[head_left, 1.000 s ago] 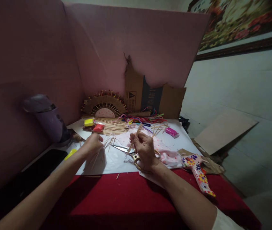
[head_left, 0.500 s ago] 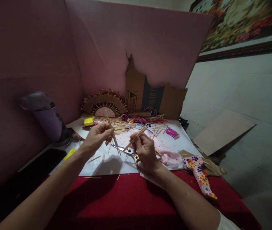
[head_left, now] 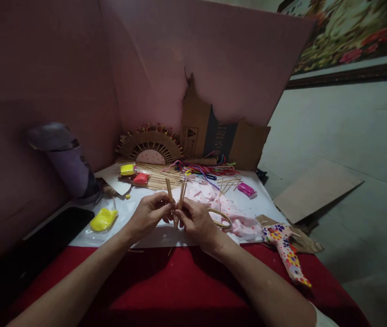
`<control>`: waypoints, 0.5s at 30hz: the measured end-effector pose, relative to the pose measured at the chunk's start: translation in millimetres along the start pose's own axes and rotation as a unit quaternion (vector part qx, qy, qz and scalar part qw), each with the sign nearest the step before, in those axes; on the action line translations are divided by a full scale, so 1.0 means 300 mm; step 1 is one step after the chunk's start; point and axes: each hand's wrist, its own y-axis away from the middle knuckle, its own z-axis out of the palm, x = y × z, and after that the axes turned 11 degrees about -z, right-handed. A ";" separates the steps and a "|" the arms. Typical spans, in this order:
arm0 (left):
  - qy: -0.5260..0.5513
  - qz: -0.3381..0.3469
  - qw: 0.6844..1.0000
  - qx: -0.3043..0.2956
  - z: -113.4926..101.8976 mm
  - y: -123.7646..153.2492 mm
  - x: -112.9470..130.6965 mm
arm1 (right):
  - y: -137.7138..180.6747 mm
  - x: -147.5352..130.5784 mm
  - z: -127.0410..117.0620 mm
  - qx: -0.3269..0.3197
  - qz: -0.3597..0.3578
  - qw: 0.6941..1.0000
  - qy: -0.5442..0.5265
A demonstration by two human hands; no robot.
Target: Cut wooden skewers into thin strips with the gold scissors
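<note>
At the near edge of the white sheet (head_left: 261, 193), in front of the person, the left hand (head_left: 151, 214) and the right hand (head_left: 198, 222) are brought together just above the work surface. The left thumb and fingers are closed in a pinch on the left stick bundle (head_left: 169, 188); the right thumb and fingers are likewise closed on the right stick bundle (head_left: 181, 193). Both bundles stand nearly upright, upper ends apart, lower ends converging between the fingertips. The lower ends appear to meet, but the dim view does not confirm contact or the stick count.

Compare with the earlier positions. One second ago, the left hand was down at the loose sticks on the sheet, left of the scissors; half a second ago, it was raised with sticks, separate from the right hand. The right bundle, previously at a marked slant, is now steeper. Of the scissors (head_left: 230, 220), only a gold handle loop is exposed beside the right hand; the blades, visible before, are covered. The yellow clay (head_left: 103, 220), previously masked by the left forearm, is now fully exposed to its left.

Unchanged: the polka-dot cloth (head_left: 244, 225) lies right of the right hand, and the flower-patterned glue gun (head_left: 289, 254) rests on the red tablecloth (head_left: 166, 286) at the right
</note>
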 end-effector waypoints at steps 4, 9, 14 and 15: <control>0.004 -0.005 1.000 0.014 -0.001 0.000 -0.003 | 0.001 -0.007 0.001 0.005 0.004 1.000 0.008; 0.026 -0.004 1.000 0.010 0.007 -0.002 -0.007 | 0.002 -0.006 0.009 0.000 0.004 1.000 -0.002; -0.008 0.023 0.999 0.030 0.014 -0.002 -0.007 | 0.001 -0.012 0.006 -0.018 -0.023 0.999 0.033; -0.019 0.030 0.999 0.032 0.013 -0.002 -0.010 | 0.001 -0.013 0.005 -0.023 -0.019 0.999 0.042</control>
